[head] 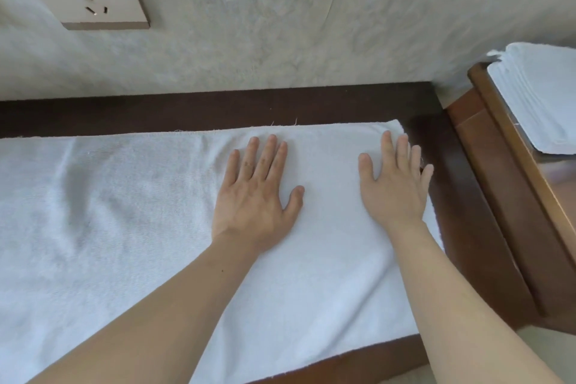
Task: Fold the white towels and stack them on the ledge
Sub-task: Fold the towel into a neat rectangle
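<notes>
Pressing the towel flat with both palms

I am noting both hands lying flat, fingers straight, on the white towel (131, 212) spread over the dark wooden surface (218, 109). Left hand (254, 193) is sitting mid-towel; right hand (394, 184) is resting near its right edge. Folded towels (536, 97) are lying stacked on the ledge (498, 140).

a white terry-cloth towel (131, 212) lies spread flat along a dark brown wooden ledge (461, 196), its right end near the ledge's edge. a stack of folded white towels (542, 97) sits on the right.
</notes>
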Demonstrator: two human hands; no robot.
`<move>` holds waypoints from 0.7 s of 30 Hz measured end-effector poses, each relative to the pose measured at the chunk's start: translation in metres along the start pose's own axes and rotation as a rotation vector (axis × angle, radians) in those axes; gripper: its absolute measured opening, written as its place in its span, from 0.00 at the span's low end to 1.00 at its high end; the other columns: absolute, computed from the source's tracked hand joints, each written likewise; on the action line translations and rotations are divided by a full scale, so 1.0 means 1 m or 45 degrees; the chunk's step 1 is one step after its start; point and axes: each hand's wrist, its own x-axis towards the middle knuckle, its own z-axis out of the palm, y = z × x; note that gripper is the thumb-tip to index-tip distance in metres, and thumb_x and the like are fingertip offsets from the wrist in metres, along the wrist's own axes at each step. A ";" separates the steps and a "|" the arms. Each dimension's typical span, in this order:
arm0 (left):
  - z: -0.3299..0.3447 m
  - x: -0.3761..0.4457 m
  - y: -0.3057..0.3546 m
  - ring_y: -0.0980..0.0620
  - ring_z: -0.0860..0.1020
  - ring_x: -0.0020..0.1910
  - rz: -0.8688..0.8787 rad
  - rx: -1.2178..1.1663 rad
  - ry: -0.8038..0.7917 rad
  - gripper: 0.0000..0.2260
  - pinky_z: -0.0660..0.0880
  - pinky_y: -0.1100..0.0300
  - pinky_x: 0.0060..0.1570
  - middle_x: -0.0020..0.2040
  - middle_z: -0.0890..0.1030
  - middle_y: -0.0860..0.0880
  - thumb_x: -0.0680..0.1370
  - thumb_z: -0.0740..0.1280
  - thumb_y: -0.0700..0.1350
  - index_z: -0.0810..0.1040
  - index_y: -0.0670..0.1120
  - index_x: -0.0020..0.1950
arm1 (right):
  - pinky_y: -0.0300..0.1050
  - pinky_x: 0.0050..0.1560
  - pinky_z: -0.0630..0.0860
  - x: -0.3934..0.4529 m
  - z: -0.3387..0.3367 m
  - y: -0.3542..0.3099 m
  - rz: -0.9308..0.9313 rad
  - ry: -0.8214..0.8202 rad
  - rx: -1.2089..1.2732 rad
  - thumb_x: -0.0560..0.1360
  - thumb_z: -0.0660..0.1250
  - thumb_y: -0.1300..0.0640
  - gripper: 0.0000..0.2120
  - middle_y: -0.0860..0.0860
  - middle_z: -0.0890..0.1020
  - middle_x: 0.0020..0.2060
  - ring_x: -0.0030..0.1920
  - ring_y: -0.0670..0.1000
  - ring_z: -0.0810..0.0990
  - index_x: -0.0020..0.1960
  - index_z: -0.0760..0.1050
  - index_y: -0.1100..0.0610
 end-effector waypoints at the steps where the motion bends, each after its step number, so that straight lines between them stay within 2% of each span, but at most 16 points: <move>1: 0.000 0.000 0.000 0.52 0.34 0.79 -0.002 0.007 0.002 0.33 0.36 0.49 0.78 0.80 0.38 0.54 0.80 0.39 0.65 0.41 0.51 0.82 | 0.61 0.78 0.38 -0.002 -0.001 -0.006 0.021 0.015 -0.001 0.80 0.37 0.35 0.34 0.51 0.43 0.82 0.81 0.55 0.40 0.82 0.40 0.48; 2: -0.001 -0.001 0.001 0.52 0.35 0.79 -0.006 0.004 0.005 0.33 0.36 0.49 0.78 0.80 0.38 0.54 0.80 0.39 0.65 0.41 0.51 0.82 | 0.61 0.78 0.36 -0.005 -0.001 -0.016 -0.032 0.042 0.017 0.80 0.37 0.36 0.34 0.50 0.43 0.82 0.80 0.55 0.39 0.82 0.40 0.48; 5: -0.002 -0.001 0.000 0.53 0.35 0.79 -0.011 -0.013 0.010 0.34 0.37 0.49 0.78 0.80 0.38 0.54 0.80 0.40 0.66 0.41 0.51 0.82 | 0.56 0.78 0.34 -0.016 0.006 -0.045 -0.399 0.025 0.067 0.80 0.38 0.34 0.32 0.47 0.41 0.81 0.80 0.51 0.38 0.81 0.40 0.42; 6: -0.002 -0.001 0.000 0.53 0.35 0.79 -0.007 -0.014 0.011 0.34 0.36 0.50 0.78 0.80 0.38 0.54 0.80 0.39 0.66 0.41 0.51 0.82 | 0.56 0.78 0.35 -0.015 0.007 -0.045 -0.434 0.003 0.057 0.80 0.39 0.34 0.32 0.47 0.41 0.81 0.80 0.50 0.38 0.81 0.40 0.41; 11: -0.005 -0.001 0.000 0.51 0.36 0.80 -0.008 -0.002 0.001 0.34 0.38 0.48 0.78 0.82 0.40 0.53 0.80 0.39 0.65 0.41 0.51 0.82 | 0.60 0.78 0.39 0.003 -0.009 0.005 0.071 -0.047 0.072 0.81 0.40 0.35 0.32 0.51 0.44 0.82 0.81 0.55 0.41 0.82 0.43 0.45; 13: -0.006 -0.002 0.001 0.50 0.38 0.80 0.007 0.000 -0.014 0.34 0.39 0.47 0.78 0.82 0.42 0.52 0.80 0.39 0.65 0.41 0.50 0.82 | 0.60 0.78 0.38 -0.024 -0.010 0.005 0.036 0.021 0.066 0.81 0.37 0.35 0.33 0.51 0.45 0.82 0.81 0.56 0.41 0.82 0.43 0.47; 15: -0.006 -0.003 0.001 0.50 0.38 0.80 0.004 -0.016 -0.004 0.34 0.39 0.47 0.78 0.82 0.43 0.52 0.80 0.40 0.65 0.42 0.50 0.82 | 0.58 0.79 0.37 -0.077 0.001 -0.013 -0.179 0.079 0.124 0.81 0.37 0.34 0.32 0.50 0.44 0.82 0.81 0.53 0.39 0.82 0.43 0.45; 17: -0.006 -0.003 0.000 0.50 0.39 0.80 0.009 -0.027 0.002 0.34 0.39 0.48 0.78 0.82 0.44 0.51 0.80 0.41 0.65 0.44 0.50 0.82 | 0.57 0.79 0.37 -0.127 0.017 -0.021 -0.309 0.031 0.118 0.81 0.37 0.33 0.31 0.48 0.42 0.81 0.80 0.51 0.37 0.81 0.40 0.42; 19: -0.005 -0.004 -0.001 0.50 0.40 0.81 0.015 -0.032 0.011 0.34 0.38 0.48 0.78 0.82 0.45 0.51 0.80 0.41 0.65 0.45 0.50 0.82 | 0.57 0.79 0.38 -0.148 0.024 -0.004 -0.263 -0.019 0.069 0.81 0.37 0.32 0.31 0.48 0.41 0.81 0.80 0.50 0.36 0.81 0.37 0.40; 21: -0.004 -0.005 -0.001 0.50 0.41 0.81 0.026 -0.033 0.024 0.34 0.38 0.49 0.78 0.83 0.46 0.50 0.80 0.41 0.64 0.46 0.50 0.82 | 0.57 0.79 0.38 -0.147 0.021 0.027 -0.096 -0.026 0.037 0.80 0.35 0.33 0.31 0.48 0.40 0.81 0.80 0.50 0.35 0.80 0.36 0.40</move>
